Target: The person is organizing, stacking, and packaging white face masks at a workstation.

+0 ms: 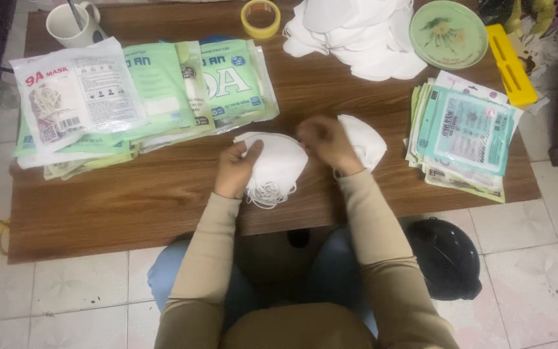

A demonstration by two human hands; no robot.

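Note:
My left hand [236, 169] grips the left edge of a small stack of white face masks [278, 167] over the near part of a low wooden table [130, 200]. Their ear loops hang below the stack. My right hand [326, 142] pinches the top of the same stack. Another white mask [368, 141] lies just behind and right of my right hand, and whether the fingers touch it is unclear.
A pile of loose white masks [363, 32] sits at the back. Filled green-and-white mask packets [143, 97] lie at the left, flat empty packets [465, 132] at the right. A white mug [72, 24], yellow tape roll [260, 17], green plate [448, 33], yellow box [511, 64] and black helmet [445, 257] surround them.

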